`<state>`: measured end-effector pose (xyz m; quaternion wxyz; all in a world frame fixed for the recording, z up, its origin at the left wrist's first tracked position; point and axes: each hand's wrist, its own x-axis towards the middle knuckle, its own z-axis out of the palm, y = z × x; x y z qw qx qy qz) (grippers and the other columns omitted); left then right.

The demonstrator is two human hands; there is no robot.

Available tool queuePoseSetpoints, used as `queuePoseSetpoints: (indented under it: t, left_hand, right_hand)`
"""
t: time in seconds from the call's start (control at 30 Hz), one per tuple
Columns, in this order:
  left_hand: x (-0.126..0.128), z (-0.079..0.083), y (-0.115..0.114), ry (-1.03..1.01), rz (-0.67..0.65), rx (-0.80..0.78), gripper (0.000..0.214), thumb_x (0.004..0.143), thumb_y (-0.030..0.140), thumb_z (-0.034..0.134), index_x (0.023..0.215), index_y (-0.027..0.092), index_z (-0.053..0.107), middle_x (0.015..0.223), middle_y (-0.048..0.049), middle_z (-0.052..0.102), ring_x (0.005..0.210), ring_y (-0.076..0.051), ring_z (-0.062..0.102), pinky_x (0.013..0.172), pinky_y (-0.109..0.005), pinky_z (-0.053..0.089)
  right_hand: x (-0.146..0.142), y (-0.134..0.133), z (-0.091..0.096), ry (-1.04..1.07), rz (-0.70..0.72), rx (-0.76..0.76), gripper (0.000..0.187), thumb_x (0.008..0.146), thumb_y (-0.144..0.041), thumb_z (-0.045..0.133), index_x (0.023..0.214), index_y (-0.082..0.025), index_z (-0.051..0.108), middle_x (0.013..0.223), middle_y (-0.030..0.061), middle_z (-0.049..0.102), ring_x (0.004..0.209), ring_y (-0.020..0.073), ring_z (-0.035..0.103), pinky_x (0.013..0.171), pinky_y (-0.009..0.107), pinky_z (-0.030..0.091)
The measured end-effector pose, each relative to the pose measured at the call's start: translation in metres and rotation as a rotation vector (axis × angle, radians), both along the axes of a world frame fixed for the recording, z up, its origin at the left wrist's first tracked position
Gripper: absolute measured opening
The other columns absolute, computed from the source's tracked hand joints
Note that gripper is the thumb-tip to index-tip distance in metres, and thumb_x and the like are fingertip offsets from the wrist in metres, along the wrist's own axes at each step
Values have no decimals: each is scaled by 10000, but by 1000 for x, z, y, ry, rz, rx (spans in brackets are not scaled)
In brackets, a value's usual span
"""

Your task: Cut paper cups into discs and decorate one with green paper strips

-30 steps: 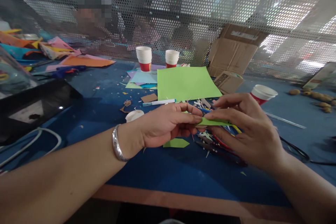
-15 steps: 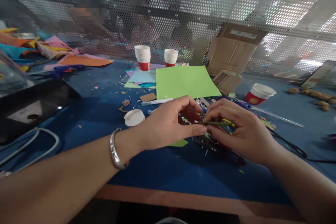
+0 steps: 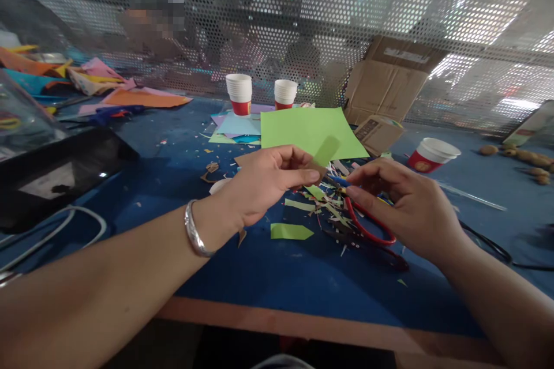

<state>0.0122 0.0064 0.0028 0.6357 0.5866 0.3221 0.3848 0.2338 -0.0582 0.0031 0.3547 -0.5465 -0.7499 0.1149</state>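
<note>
My left hand (image 3: pixel 277 181), a silver bangle on its wrist, pinches a small darker green piece of paper (image 3: pixel 328 151) between thumb and fingers. The piece sticks up in front of a large light green sheet (image 3: pixel 298 130), and its lower end looks brownish. My right hand (image 3: pixel 396 202) hovers just to the right, fingers curled with a small gap to the thumb and nothing visible held. Beneath it lie red tool handles (image 3: pixel 367 233) and a blue-and-yellow object (image 3: pixel 339 180), partly hidden. A green paper strip with a pointed end (image 3: pixel 291 232) lies on the table.
Paper scraps (image 3: pixel 333 207) litter the blue table (image 3: pixel 242 294). Two stacks of paper cups (image 3: pixel 239 95) stand behind, with another cup (image 3: pixel 433 154) at right. Cardboard (image 3: pixel 385 86) leans against the perforated screen (image 3: pixel 268 29). A black device (image 3: pixel 64 173) sits at left, coloured paper (image 3: pixel 147 98) behind it.
My hands have moved apart. The green piece, earlier between both hands, is now in my left hand, raised and turned; my right hand has let go. The scraps and pointed strip below show more.
</note>
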Motion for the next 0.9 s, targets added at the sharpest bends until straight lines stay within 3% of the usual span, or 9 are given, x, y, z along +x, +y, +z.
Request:
queuePoseSetpoints:
  t: [0.1, 0.2, 0.33, 0.6, 0.8, 0.9]
  left_hand:
    - [0, -1, 2, -53, 31, -80, 151, 760, 181, 795, 832, 141, 669, 829, 10, 678, 792, -101, 615, 768, -258, 453]
    - [0, 0, 1, -56, 83, -63, 159, 750, 179, 799, 837, 146, 670, 833, 15, 677, 783, -95, 602, 748, -252, 440]
    - [0, 1, 2, -20, 125, -38, 146, 781, 189, 765, 863, 152, 650, 824, 9, 676, 723, -90, 577, 664, -246, 413]
    - [-6, -1, 5, -2, 92, 26, 168, 820, 187, 721, 821, 167, 554, 745, 20, 638, 685, -94, 613, 638, -240, 435]
    - [-4, -1, 7, -10, 133, 9, 161, 865, 229, 685, 803, 175, 547, 701, 10, 644, 663, -94, 611, 613, -230, 430]
    - [-3, 0, 6, 13, 146, 8, 179, 875, 272, 690, 813, 180, 549, 692, 2, 661, 681, -108, 639, 610, -225, 438]
  right_hand:
    - [-5, -2, -1, -100, 117, -1, 62, 945, -253, 627, 907, -232, 671, 857, 25, 668, 781, 178, 627, 717, 322, 492]
    - [-12, -4, -4, -191, 287, -10, 81, 945, -190, 598, 918, -221, 668, 862, 35, 669, 799, 182, 613, 755, 336, 493]
    - [-25, -5, -8, -287, 415, -10, 133, 949, -148, 553, 956, -200, 676, 909, 71, 678, 877, 210, 604, 789, 358, 490]
    - [-58, 5, -11, -483, 442, -136, 137, 934, -226, 584, 1012, -166, 679, 1024, 102, 655, 991, 269, 578, 841, 421, 485]
    - [-66, 6, -12, -431, 435, -181, 43, 878, -152, 606, 898, -182, 629, 979, 85, 637, 981, 250, 559, 872, 405, 467]
    - [-66, 6, -13, -362, 454, -225, 92, 864, -96, 595, 859, -186, 614, 944, 62, 634, 931, 217, 561, 844, 364, 466]
